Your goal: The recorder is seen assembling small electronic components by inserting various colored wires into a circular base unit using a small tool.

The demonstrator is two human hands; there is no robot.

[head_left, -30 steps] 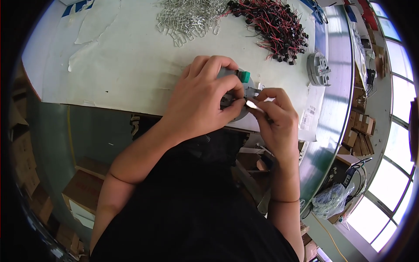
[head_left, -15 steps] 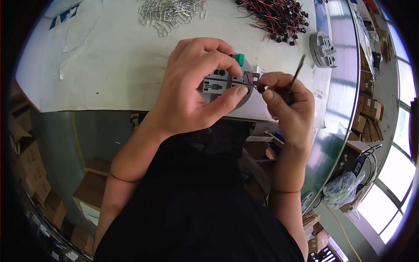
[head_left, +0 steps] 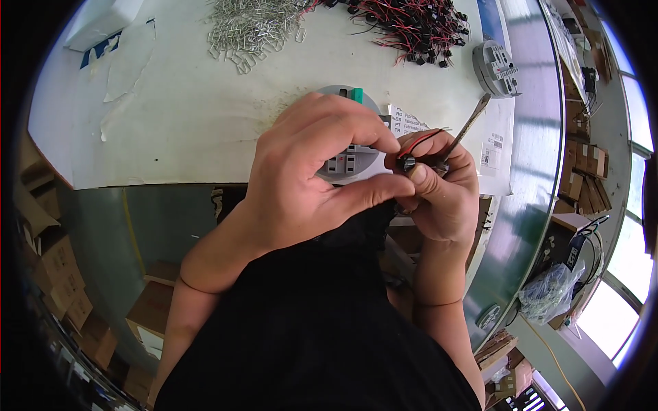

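My right hand [head_left: 445, 181] grips a small black part [head_left: 407, 163] with thin red and black wires [head_left: 421, 140] between thumb and forefinger. In the same hand a flat-tipped screwdriver [head_left: 471, 122] is tucked, its metal blade pointing up and away; the handle is hidden. My left hand [head_left: 322, 161] curves in from the left, its thumb and forefinger tips closed around the black part, close against my right thumb. Behind and under my left hand lies a round grey device [head_left: 343, 164] with slotted inserts and a green block [head_left: 357, 95]; my hand hides much of it.
Bent wire clips [head_left: 250, 31] lie heaped at the back of the white table [head_left: 192, 116]. Right of them is a pile of black parts with red wires [head_left: 418, 31]. Another round grey device [head_left: 497, 68] stands at the right. A printed paper [head_left: 406, 122] lies behind my right hand.
My left hand has come right and nearer, from over the grey device to the black part. My right hand has moved slightly nearer and left, and the wires now point up.
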